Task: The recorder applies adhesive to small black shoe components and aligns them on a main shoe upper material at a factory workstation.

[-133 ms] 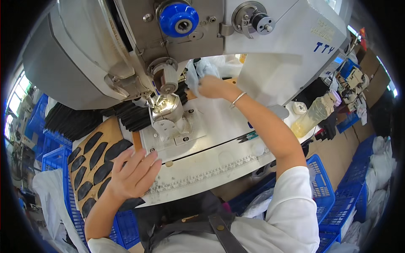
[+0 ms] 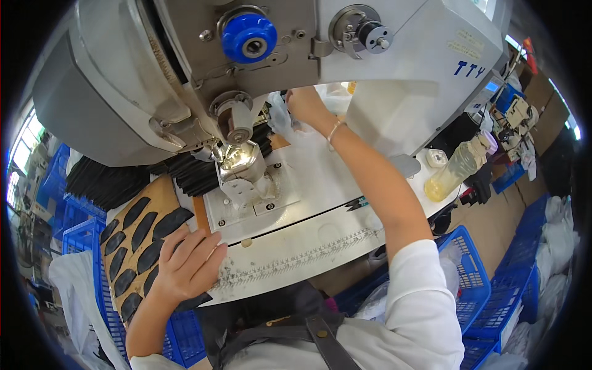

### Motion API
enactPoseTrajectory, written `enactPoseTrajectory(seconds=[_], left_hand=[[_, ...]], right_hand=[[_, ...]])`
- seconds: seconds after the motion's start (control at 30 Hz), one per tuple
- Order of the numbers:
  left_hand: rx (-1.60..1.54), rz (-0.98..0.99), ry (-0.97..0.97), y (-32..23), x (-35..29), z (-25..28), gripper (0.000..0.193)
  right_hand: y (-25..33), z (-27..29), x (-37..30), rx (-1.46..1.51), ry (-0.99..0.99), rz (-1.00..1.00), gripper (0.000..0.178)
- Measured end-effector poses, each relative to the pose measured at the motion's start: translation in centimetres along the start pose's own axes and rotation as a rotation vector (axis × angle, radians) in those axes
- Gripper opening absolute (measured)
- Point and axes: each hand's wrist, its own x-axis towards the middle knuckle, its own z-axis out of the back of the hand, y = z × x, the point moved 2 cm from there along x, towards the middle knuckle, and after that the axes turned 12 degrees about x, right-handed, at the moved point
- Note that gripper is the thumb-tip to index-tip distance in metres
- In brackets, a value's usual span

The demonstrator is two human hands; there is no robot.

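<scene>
Just right of my left fingers [image 2: 198, 251] the white table [image 2: 296, 253] carries a tan disc [image 2: 246, 243]; well beyond them, a bottle [image 2: 449, 176].

I make out glossy blue plastic on the knob [image 2: 235, 39], a smooth, shiny worktop [image 2: 290, 242], matt black pieces [image 2: 143, 230], crinkled plastic in the bag [image 2: 279, 112] and, even from over here, polished metal on the bracelet [image 2: 333, 131].

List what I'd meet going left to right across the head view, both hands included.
White sheeting → left hand → blue machine knob → right hand → silver dial → bottle of yellowish liquid → white plastic bags.
</scene>
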Motion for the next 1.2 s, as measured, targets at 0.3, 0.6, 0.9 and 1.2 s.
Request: enactPoseTrajectory(seconds=[0.3, 0.6, 0.9, 1.2], left_hand=[[0.053, 0.236, 0.221, -0.8, -5.0, 4.2, 0.025], [0.022, 0.451, 0.209, -2.7, -7.1, 5.1, 0.022], [-0.407, 0.686, 0.100, -5.2, -5.4, 3.7, 0.026], [-2.118, 1.114, -0.106, -7.3, -0.3, -1.7, 0.053]], right_hand=[[-5.1, -3.1, 4.0, 0.182, -0.358, -0.193, 0.026], [-4.7, -3.1, 4.1, 0.282, -0.589, -0.115, 0.031], [3.0, 5.1, -11.2, 1.048, -0.701, -0.072, 0.020], [12.8, 4.5, -26.3, 1.955, 0.000, -0.274, 0.020]])
